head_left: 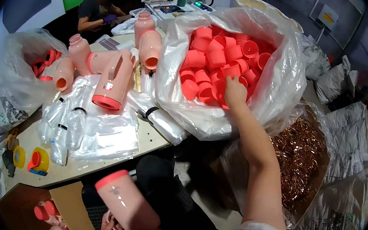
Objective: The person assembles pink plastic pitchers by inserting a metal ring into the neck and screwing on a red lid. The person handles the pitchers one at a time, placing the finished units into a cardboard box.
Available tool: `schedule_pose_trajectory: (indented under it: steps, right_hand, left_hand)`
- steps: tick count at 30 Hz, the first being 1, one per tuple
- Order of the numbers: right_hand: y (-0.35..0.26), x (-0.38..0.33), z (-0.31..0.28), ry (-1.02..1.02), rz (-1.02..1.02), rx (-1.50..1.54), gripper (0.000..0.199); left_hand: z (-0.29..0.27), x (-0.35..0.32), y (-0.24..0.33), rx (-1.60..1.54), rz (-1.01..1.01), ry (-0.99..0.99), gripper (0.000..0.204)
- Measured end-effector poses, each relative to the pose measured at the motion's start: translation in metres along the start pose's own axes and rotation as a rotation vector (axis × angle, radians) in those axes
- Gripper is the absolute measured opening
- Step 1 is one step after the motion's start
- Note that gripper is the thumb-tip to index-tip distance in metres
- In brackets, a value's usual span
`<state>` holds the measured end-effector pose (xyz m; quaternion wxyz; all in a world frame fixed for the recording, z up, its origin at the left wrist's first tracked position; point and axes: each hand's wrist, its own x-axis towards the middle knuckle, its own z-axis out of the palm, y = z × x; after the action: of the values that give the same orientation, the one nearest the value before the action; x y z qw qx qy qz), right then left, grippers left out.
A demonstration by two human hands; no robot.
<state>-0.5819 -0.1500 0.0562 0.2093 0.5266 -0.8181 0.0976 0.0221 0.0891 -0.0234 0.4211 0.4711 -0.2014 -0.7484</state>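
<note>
Low in front of me, my left hand (110,229) is closed round the handle of a pale pink vacuum jug (130,204), which lies tilted over my lap with its red rim up and to the left. My right arm is stretched out to a large clear plastic bag of red cups (216,59). There my right hand (235,93) has its fingers bent over a red cup (219,91) at the near side of the pile; the fingertips are partly hidden among the cups. Other cups press close around it.
Several pink jugs (114,80) stand or lie on the table (154,139) beside clear plastic sleeves (109,129) and tape rolls (19,156). A bag of red parts (11,77) sits left. Copper-coloured metal pieces (297,159) fill a box at right. Another person (96,12) works behind.
</note>
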Motion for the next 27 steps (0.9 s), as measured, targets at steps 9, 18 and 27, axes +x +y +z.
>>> schedule_pose_trajectory:
  steps: [9, 18, 27]
  right_hand:
    - [-0.230, -0.286, -0.082, -1.056, -0.544, 0.868, 0.043]
    - [-0.192, -0.298, -0.065, -0.919, 0.330, 1.775, 0.049]
    - [-0.205, -0.223, -0.098, -1.296, -0.286, 1.657, 0.049]
  left_hand:
    - [-0.020, 0.033, 0.049, -0.289, 0.300, 0.094, 0.044]
    - [-0.016, -0.016, 0.027, 0.592, 0.329, -0.253, 0.044]
    - [0.061, 0.092, 0.069, 0.743, 0.397, -0.004, 0.010]
